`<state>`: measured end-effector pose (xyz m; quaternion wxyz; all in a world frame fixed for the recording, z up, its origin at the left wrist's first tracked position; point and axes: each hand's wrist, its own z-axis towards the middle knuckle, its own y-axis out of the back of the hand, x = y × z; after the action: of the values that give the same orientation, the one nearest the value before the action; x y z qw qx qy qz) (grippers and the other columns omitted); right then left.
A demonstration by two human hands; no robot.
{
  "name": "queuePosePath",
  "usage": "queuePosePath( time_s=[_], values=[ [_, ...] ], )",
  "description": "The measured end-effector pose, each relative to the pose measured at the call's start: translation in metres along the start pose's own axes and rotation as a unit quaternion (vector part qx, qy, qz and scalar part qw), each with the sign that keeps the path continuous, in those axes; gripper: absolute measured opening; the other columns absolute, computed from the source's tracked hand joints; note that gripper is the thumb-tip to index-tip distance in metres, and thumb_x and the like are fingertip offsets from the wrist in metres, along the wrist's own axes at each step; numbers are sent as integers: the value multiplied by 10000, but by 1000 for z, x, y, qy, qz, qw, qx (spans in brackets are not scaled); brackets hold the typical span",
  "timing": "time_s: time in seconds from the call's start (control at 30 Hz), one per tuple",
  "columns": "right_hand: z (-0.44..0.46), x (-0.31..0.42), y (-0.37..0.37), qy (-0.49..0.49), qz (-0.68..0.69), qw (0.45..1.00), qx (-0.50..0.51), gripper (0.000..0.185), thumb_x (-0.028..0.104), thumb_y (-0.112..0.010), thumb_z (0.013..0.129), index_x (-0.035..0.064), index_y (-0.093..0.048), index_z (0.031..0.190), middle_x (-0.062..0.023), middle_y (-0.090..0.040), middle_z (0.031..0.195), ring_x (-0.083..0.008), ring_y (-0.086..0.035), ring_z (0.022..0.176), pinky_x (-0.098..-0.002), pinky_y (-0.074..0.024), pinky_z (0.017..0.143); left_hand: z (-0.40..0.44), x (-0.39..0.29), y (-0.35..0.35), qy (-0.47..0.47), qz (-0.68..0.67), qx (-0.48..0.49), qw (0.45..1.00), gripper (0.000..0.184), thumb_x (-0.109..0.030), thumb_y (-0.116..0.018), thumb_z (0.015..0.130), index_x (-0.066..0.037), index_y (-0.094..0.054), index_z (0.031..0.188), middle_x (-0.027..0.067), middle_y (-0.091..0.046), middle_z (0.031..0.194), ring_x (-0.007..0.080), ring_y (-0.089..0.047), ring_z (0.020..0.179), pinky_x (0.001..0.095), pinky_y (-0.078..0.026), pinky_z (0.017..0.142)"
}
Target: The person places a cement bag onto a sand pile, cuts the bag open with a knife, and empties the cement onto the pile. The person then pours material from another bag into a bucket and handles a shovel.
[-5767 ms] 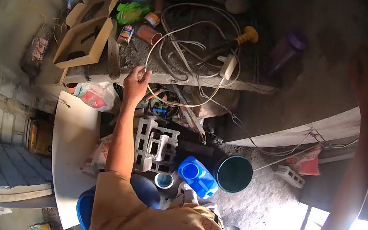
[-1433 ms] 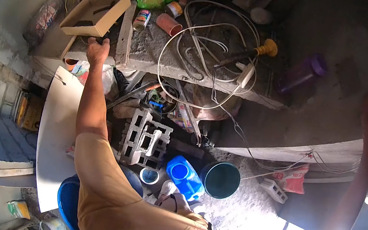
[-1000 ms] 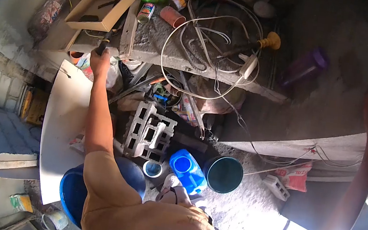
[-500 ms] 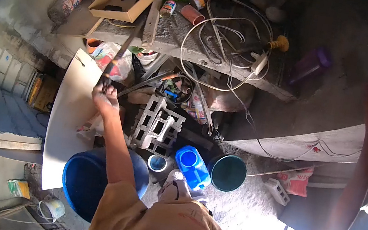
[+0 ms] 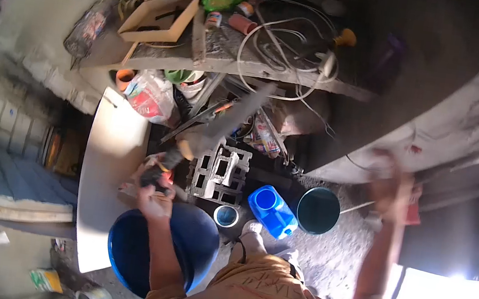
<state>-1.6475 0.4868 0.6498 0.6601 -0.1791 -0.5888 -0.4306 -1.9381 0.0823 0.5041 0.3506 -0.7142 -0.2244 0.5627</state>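
Blade pointing far and right from my left hand

The concrete shelf (image 5: 220, 68) runs across the far side of my view. Nearer, on the left, the blue drum (image 5: 202, 230) stands beside the pale board (image 5: 110, 174), with the hollow blocks (image 5: 215, 178) to the right of them.

Over this ground lies what matters most: the long-bladed tool (image 5: 228, 122), its long axis on a slant. The dark handle is at the near left end, and the blade runs away from my fingers, far and right, so that in my view its tip comes close to the shelf's front edge. It is too blurred for me to name its kind, or to tell whether the tip touches anything.

My left hand (image 5: 155, 193) has it, fingers clamped around the handle, just beyond the drum. My right hand (image 5: 386, 188) is well apart, over on the right, with the whole blade lying to its left. It is smeared by blur, so I cannot tell whether those fingers are apart or together.
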Motion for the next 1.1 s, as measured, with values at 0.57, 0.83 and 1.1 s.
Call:
queuePosePath(
  time_s=[0.57,0.83,1.1],
  values=[
    [-415,-46,8,-215,488,776,-337,600,499,-589,905,51,-471,1286,-118,-572,1157,-218,-583,1031,-378,-466,884,-345,198,-166,157,337,757,537,454,-60,-471,786,-24,-431,1237,106,-550,909,152,-510,836,285,-445,761],
    [-634,-42,26,-120,547,527,-640,275,262,-628,881,78,-526,1057,-71,-623,926,-187,-636,823,-356,-533,742,-551,221,-90,92,117,985,83,508,68,-601,788,-29,-448,1263,188,-611,1050,266,-647,854,355,-519,762],
    [-823,-79,-59,-193,425,316,-826,272,288,-567,923,94,-428,1054,-50,-523,810,-112,-488,546,-305,-435,431,-613,272,-107,-41,170,983,-53,483,-101,-694,809,-41,-506,1249,166,-547,1195,267,-625,853,358,-517,738]
  ],
)
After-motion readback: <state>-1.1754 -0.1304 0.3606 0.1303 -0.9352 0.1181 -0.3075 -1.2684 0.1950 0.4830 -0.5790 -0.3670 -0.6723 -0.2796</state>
